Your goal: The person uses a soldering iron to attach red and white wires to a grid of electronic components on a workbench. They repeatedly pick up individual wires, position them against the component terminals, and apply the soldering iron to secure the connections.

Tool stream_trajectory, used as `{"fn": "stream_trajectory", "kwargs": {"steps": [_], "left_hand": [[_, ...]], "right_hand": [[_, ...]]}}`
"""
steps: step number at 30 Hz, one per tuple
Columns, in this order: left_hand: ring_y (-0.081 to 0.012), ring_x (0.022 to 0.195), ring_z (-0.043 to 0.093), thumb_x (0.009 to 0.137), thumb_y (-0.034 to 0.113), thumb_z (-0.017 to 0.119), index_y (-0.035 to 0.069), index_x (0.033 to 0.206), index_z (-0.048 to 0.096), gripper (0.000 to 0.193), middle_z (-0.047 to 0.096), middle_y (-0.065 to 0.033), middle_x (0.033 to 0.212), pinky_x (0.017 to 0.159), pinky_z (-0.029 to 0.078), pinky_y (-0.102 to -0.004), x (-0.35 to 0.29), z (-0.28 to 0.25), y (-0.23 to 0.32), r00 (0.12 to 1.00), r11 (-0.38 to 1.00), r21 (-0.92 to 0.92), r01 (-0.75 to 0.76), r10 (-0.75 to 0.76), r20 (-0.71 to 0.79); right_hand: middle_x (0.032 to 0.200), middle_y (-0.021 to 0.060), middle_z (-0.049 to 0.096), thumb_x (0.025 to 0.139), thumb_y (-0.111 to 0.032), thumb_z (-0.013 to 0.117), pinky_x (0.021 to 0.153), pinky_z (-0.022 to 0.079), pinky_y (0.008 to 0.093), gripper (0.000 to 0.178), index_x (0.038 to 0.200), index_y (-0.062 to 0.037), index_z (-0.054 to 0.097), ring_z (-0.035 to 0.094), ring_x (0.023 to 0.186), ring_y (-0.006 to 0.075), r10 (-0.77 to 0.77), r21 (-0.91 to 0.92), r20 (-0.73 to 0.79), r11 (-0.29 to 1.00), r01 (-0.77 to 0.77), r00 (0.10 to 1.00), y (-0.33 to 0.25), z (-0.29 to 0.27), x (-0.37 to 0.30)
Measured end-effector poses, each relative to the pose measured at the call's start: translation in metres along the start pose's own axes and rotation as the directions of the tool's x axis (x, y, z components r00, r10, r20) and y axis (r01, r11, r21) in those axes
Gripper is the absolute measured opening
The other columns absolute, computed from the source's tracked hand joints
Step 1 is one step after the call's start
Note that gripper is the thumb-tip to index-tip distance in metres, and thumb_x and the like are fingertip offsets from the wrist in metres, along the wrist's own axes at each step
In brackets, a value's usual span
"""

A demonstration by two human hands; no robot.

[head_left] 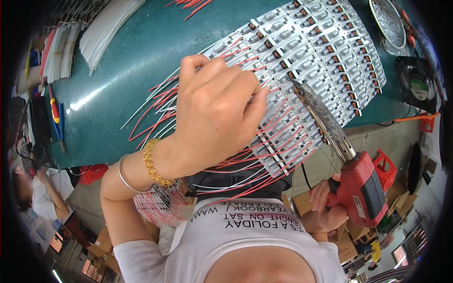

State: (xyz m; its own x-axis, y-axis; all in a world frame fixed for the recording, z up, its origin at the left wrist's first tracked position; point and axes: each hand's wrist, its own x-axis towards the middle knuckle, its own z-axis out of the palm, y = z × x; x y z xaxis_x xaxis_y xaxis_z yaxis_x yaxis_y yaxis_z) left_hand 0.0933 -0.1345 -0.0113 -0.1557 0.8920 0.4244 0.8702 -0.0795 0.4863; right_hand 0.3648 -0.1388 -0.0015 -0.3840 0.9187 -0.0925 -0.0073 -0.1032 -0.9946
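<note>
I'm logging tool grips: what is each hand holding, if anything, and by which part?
The right hand holds a red gun-shaped soldering iron by its handle. The left hand is over thin red wires; any pinch cannot be told.

left grip pinches from above; right grip is curled.

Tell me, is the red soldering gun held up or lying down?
Held up: the right hand grips the gun, and its tip points toward the boards.
</note>
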Motion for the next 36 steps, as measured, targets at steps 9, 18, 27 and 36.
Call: {"fn": "stream_trajectory", "kwargs": {"steps": [9,18,27,36], "left_hand": [[-0.0171,0.058,0.052,0.070,0.002,0.072,0.007,0.068,0.064,0.010,0.059,-0.0002,0.060,0.070,0.037,-0.0332,0.001,-0.006,-0.002,0.988,0.994,0.062,-0.094,0.100,-0.115],[-0.0169,0.063,0.053,0.069,0.002,0.074,0.009,0.071,0.064,0.012,0.058,-0.0001,0.067,0.073,0.034,-0.0314,-0.014,0.005,0.029,0.980,0.983,-0.056,0.176,-0.181,-0.081],[-0.0183,0.064,0.050,0.068,0.002,0.074,0.010,0.070,0.060,0.016,0.055,-0.0002,0.066,0.073,0.033,-0.0324,-0.017,0.017,0.026,0.983,0.988,0.056,0.142,-0.134,-0.127],[-0.0195,0.063,0.048,0.066,0.002,0.074,0.009,0.070,0.059,0.017,0.053,-0.0011,0.066,0.073,0.032,-0.0334,-0.019,0.020,0.025,0.979,0.991,0.060,0.121,-0.109,-0.169]], "right_hand": [[0.046,-0.0007,0.043,0.077,-0.067,0.057,0.042,0.038,0.0248,0.088,0.122,0.0065,0.040,0.042,0.037,0.0118,0.065,0.014,0.014,0.998,-0.066,0.998,-0.004,-0.001,0.002],[0.048,-0.0013,0.044,0.076,-0.069,0.057,0.043,0.040,0.0253,0.091,0.124,0.0061,0.038,0.043,0.038,0.0111,-0.006,0.129,-0.023,0.992,0.009,1.000,0.005,-0.018,-0.013],[0.049,-0.0011,0.045,0.078,-0.066,0.056,0.043,0.039,0.0258,0.085,0.121,0.0056,0.040,0.044,0.040,0.0113,-0.060,0.128,0.040,0.990,0.054,0.997,0.017,-0.023,-0.015],[0.051,-0.0008,0.046,0.080,-0.064,0.056,0.043,0.039,0.0263,0.081,0.119,0.0054,0.042,0.044,0.041,0.0122,-0.112,0.114,0.101,0.988,0.100,0.989,0.016,-0.021,-0.012]]}}
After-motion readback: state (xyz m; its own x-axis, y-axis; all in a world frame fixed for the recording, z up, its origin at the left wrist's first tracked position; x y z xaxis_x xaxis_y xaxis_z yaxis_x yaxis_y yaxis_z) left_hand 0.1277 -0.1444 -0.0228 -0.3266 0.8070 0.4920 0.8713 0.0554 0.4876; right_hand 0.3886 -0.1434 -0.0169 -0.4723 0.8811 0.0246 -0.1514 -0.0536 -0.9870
